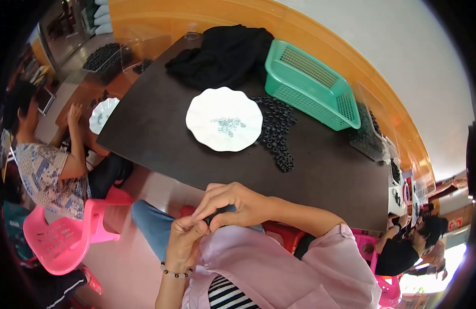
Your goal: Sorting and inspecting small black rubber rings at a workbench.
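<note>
Over my lap, in front of the table edge, my left hand [184, 238] and my right hand [234, 203] meet with their fingertips pinched together. Between them sits a small black part [208, 220], mostly covered by the fingers. Its exact shape cannot be made out. On the dark table [160, 118] beyond lies a white wavy-rimmed plate [209, 103] holding a cluster of tiny pale, shiny pieces [228, 125]. To the plate's right spreads a loose heap of small black ring-shaped parts [277, 126].
A green perforated basket [312, 105] stands at the back right, beside a clear bin [369, 136] of dark parts. Black cloth [222, 54] lies at the far side. One person [47, 154] sits at left near a pink chair [57, 237]; another person [410, 247] is at right.
</note>
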Tool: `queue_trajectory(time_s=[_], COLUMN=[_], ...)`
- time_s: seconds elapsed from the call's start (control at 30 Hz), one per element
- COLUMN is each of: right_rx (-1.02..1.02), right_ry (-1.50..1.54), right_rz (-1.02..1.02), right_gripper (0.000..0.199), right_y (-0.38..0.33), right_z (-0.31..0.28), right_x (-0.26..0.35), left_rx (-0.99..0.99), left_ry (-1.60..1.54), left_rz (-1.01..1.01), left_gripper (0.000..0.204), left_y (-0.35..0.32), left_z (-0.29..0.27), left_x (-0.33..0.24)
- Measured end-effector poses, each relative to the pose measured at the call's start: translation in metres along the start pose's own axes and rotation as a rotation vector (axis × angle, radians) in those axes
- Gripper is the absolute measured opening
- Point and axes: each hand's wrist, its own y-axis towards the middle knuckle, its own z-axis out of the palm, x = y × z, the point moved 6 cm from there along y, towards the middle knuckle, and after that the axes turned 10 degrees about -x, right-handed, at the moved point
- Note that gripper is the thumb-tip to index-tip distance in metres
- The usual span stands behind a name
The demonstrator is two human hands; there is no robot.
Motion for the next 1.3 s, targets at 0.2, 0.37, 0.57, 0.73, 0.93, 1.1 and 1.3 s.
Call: queue_trajectory(time_s=[0.2,0.37,0.57,0.73,0.93,1.1,1.3], right_rx=[-0.052,-0.069,-0.222,-0.182,-0.158,-0.173,-0.214], right_ry=[-0.175,-0.23,-0.179,-0.134,-0.015,-0.02,-0.137], right_rz=[-0.145,-0.165,-0.099,-0.082,-0.077,-0.06,-0.102], right_gripper=[0.023,0.028,0.027,0.026,0.017,0.015,0.019], right_y=[-0.005,-0.006,-0.004,-0.008,-0.007,-0.007,-0.01], right_z=[-0.001,0.0,-0.002,-0.003,-0.002,-0.003,-0.003], right_x=[0.001,-0.003,0.001,-0.002,-0.002,-0.001,-0.005], left_rx=[-0.024,-0.018,-0.113,-0.105,-0.031,-0.064,-0.06], left_ry=[0.105,-0.022,-0.146,-0.115,-0.055,0.038,0.117], left_rz=[0.06,-0.007,-0.075,-0.057,-0.036,-0.004,0.067], left_gripper=[0.018,0.016,0.016,0.019,0.02,0.019,0.022], left_y=[0.004,0.006,0.002,0.002,0.004,0.003,0.003], left_z=[-0.004,0.001,0.017,0.014,0.005,0.004,0.01], left_x=[0.003,0.003,-0.001,0.001,0.004,0.004,-0.002])
